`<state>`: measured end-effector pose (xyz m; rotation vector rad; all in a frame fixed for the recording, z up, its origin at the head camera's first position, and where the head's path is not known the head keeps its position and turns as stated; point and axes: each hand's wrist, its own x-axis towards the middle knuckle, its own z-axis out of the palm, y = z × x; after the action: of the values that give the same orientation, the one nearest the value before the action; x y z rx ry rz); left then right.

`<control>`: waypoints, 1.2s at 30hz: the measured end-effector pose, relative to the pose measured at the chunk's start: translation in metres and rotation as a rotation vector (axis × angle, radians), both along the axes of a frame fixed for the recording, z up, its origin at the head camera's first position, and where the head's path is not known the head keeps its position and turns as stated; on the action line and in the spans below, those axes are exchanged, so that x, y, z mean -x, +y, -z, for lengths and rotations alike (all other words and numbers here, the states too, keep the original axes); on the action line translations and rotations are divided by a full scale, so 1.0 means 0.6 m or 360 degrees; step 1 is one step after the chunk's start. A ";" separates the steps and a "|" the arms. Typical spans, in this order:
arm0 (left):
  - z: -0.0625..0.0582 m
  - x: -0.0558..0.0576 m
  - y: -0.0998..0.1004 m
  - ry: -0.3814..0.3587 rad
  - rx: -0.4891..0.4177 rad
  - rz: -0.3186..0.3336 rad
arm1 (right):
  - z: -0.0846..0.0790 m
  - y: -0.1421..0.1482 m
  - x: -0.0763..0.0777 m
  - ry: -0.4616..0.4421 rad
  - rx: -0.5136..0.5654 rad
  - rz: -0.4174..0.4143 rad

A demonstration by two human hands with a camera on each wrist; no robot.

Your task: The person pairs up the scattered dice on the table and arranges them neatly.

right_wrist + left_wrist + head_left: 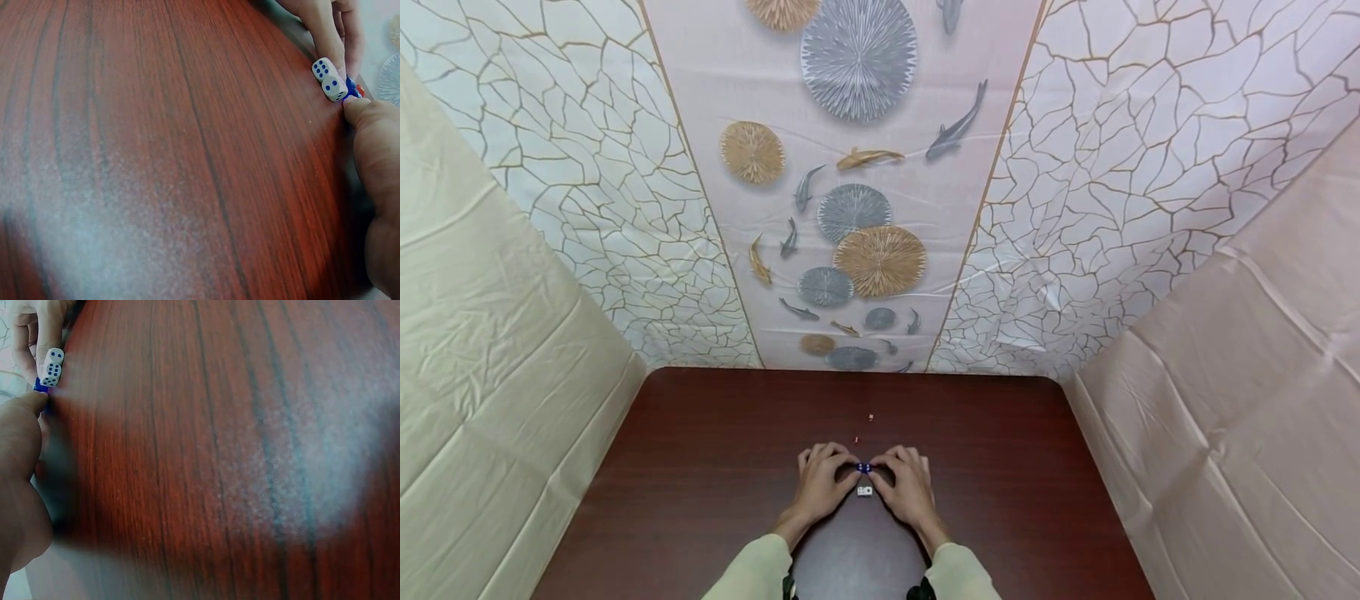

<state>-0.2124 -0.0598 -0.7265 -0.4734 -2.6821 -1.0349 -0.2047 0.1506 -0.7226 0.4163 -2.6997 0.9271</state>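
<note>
Two small blue dice [864,468] sit side by side between the hands in the head view. My left hand [823,482] pinches them from the left with thumb and forefinger, while my right hand [906,485] does the same from the right. Just nearer to me, a pair of white dice [865,491] with dark dots lies side by side on the table. Both wrist views show these white dice [54,367] close up, partly covering the blue ones [351,87] behind them.
Beyond the hands, a tiny red piece [856,439] and a small pale-and-red piece [871,417] lie on the dark red wooden table [700,467]. Patterned cloth [857,200] hangs behind the table's far edge, and beige cloth [1240,350] walls off both sides.
</note>
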 end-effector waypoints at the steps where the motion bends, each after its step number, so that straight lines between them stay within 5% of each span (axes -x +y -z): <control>1: 0.000 0.000 0.000 -0.0003 -0.0001 0.0002 | 0.000 0.000 0.000 -0.0004 0.0002 0.0000; 36: -0.008 -0.002 -0.004 -0.0016 -0.0022 0.0017 | -0.002 -0.001 0.000 -0.0047 -0.0006 0.0006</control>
<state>-0.2113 -0.0624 -0.7217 -0.4818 -2.6821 -1.0606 -0.2044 0.1499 -0.7215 0.4012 -2.7282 0.9341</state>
